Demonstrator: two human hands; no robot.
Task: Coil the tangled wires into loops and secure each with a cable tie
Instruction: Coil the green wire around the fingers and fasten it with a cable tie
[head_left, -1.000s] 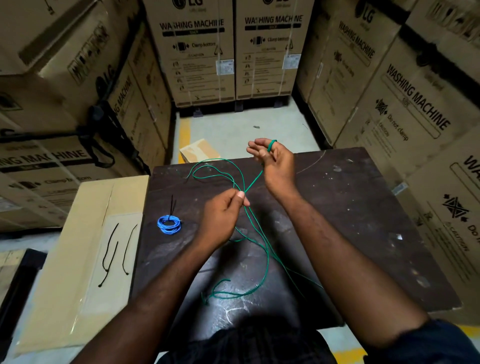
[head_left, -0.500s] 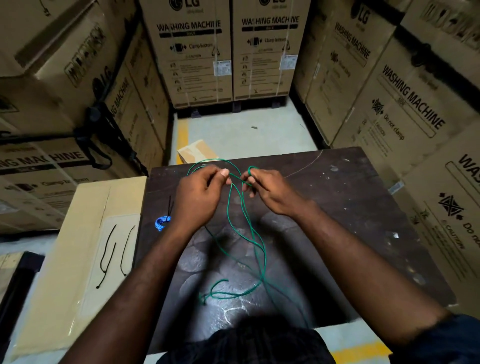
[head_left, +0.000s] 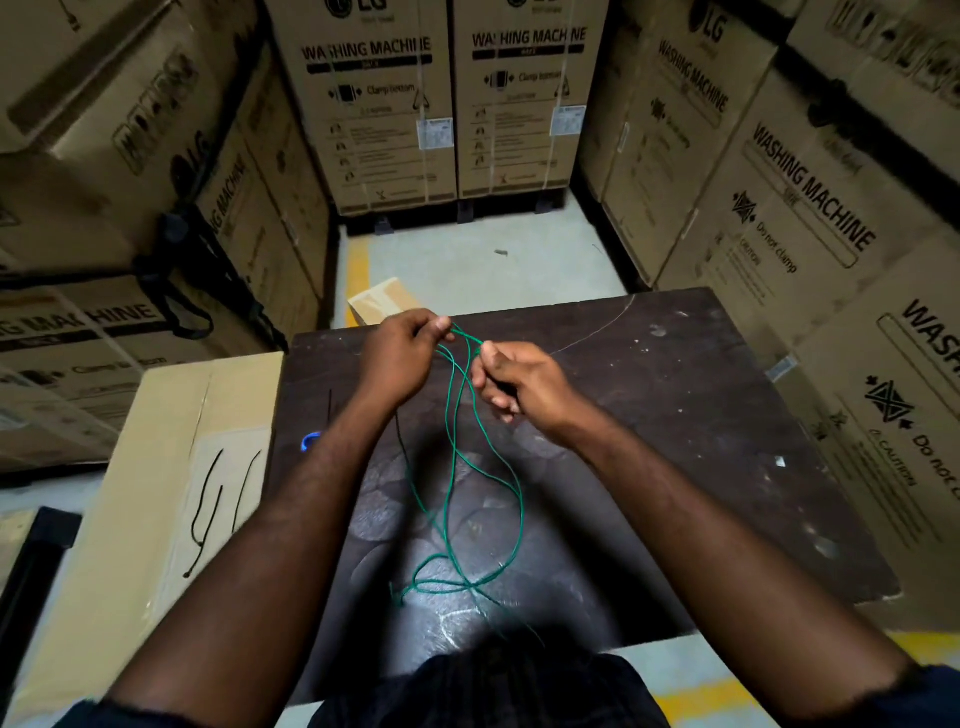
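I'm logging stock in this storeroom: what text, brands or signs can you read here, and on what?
"LG": back cartons, left cartons, right cartons
"WASHING MACHINE": all three stacks
"Clamp bottom": back cartons
"Do not clamp": right cartons
"CAUTION": right cartons
White stickers, fine print: too small to read.

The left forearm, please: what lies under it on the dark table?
A sliver of blue wire and a black cable tie show at the edge of the left forearm; the rest of the blue wire is covered.

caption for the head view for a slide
Left hand and right hand pinch a green wire above a dark table, loose strands trailing down.
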